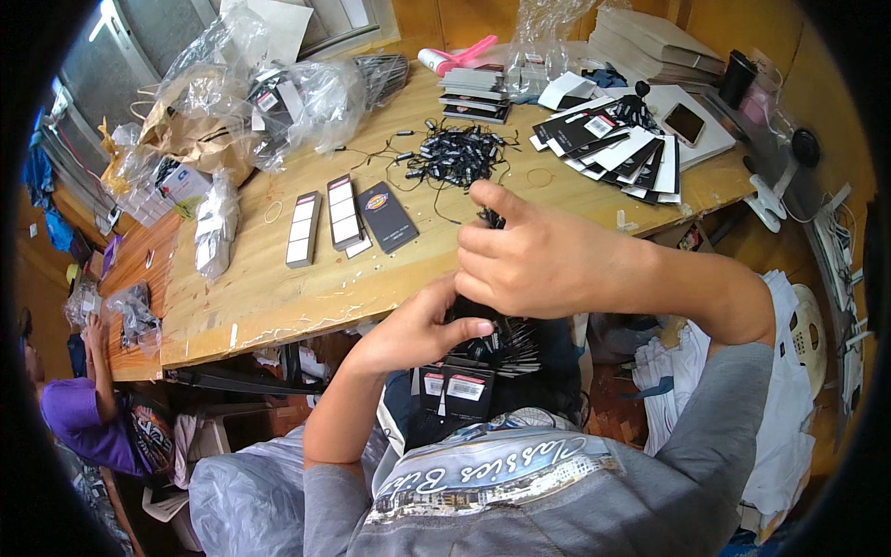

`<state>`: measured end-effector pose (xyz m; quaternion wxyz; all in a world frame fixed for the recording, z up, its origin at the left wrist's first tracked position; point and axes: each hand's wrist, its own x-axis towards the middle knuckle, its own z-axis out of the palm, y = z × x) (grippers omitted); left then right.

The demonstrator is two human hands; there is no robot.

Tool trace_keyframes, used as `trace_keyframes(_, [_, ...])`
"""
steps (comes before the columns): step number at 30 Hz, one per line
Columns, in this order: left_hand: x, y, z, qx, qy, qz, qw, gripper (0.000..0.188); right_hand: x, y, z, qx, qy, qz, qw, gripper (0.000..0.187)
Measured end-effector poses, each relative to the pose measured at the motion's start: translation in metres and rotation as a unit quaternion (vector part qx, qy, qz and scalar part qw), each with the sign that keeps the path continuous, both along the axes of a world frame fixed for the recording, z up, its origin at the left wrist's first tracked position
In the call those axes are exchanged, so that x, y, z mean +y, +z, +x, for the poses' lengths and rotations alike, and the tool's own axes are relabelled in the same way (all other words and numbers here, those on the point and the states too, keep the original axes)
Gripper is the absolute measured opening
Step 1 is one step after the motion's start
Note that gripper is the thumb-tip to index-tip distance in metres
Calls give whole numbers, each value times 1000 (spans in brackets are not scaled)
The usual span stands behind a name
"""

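Above my lap, my two hands meet in front of the table edge. My right hand (529,255) is closed in a fist, with a bit of black string (491,219) showing by its thumb. Just below and left of it is my left hand (418,325), its fingers curled in and partly hidden behind the right, its thumb stretched out; what it grips is hidden. Beneath them a thick bunch of black hang tags (455,388) with white labels rests on my lap, dark strings at its top. On the table ahead lies a heap of black tag strings (455,153).
Narrow stacks of tags (303,229) and a black tag (387,218) lie on the wooden table (278,302). Fanned tags (622,148), a phone (684,123) and a pink-handled roller (457,58) are farther back. Plastic bags (325,102) crowd the left. Another person (102,418) sits at far left.
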<state>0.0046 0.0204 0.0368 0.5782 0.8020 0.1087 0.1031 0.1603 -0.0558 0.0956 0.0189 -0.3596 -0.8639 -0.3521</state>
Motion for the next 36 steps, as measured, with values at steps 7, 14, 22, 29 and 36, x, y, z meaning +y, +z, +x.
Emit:
trace_keyframes(7, [-10, -2, 13, -82, -47, -233, 968, 17, 2, 8, 6, -3, 17, 28, 999, 6])
trace_keyframes(14, [-4, -12, 18, -106, -39, -415, 903, 26, 14, -8, 31, 104, -43, -89, 990, 9])
trace_keyframes(22, [-7, -21, 14, -142, -64, -432, 888, 27, 17, -5, 248, 524, -436, 82, 727, 15])
trace_keyframes(29, [-9, -17, 8, -150, -70, -385, 908, 31, 44, -55, 381, 572, -602, 119, 544, 43])
trace_keyframes(36, [-2, -24, -1, -170, -24, -355, 919, 30, 65, -56, 372, 587, -618, 144, 503, 36])
